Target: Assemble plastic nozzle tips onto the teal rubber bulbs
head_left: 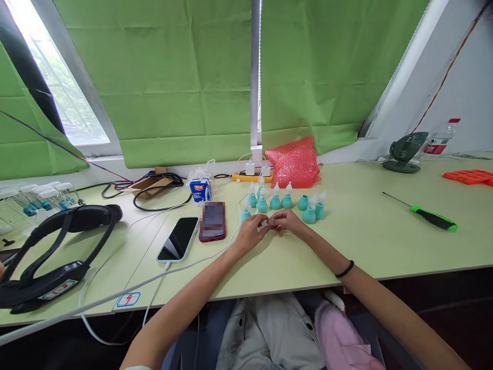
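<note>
My left hand (249, 232) and my right hand (287, 221) meet above the table, fingertips pinched around a small whitish translucent piece (264, 223). Its exact shape is mostly covered by the fingers. Just beyond the hands stand several teal rubber bulbs with clear pointed tips, like nasal aspirators; one teal bulb with a tip (286, 201) is upright behind my right hand. A teal bulb without a tip (303, 202) stands to the right of it. Another tipped teal bulb (245, 213) is partly behind my left hand.
Left of the hands lie a red-cased phone (212, 234) and a white-edged phone (177, 240) with a cable. A drink carton (201, 190), red bubble-wrap bag (295, 167) and power strip (241, 178) sit behind. A screwdriver (431, 217) and small fan (406, 151) are right; a black headset (73, 226) is left.
</note>
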Demonstrator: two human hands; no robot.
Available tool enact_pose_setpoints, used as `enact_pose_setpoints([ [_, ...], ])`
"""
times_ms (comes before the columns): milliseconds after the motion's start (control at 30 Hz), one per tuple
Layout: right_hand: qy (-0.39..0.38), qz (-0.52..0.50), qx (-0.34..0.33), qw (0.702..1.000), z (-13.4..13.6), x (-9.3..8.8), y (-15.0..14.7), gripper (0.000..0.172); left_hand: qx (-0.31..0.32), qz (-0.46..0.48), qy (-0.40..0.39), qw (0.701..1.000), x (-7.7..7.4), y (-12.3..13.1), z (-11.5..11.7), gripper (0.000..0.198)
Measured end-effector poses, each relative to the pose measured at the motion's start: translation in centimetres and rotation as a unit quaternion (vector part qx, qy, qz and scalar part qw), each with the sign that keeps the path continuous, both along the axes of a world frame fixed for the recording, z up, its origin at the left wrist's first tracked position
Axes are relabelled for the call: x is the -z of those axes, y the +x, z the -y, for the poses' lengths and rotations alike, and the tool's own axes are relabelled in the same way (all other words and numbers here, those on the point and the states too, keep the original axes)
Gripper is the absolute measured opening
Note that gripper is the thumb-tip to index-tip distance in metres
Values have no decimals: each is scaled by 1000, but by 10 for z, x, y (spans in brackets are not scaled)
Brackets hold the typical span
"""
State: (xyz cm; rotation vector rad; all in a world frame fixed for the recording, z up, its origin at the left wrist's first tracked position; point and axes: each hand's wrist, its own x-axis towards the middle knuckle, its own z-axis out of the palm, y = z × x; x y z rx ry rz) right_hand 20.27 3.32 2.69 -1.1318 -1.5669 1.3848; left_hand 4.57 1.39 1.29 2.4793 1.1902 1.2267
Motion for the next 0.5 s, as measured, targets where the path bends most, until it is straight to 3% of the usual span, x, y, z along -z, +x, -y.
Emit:
enact_pose_setpoints([
  [133, 6, -26, 24, 999, -1, -1, 0, 26, -4, 4, 25, 1000, -2, 0, 2, 15],
  [333, 44, -93, 121, 987, -3, -2, 4, 24, -45, 22, 65, 997, -12, -5, 4, 31],
  [500, 55, -126, 143, 980, -3, -3, 5, 29, -49, 2, 60, 997, -8, -7, -2, 38],
])
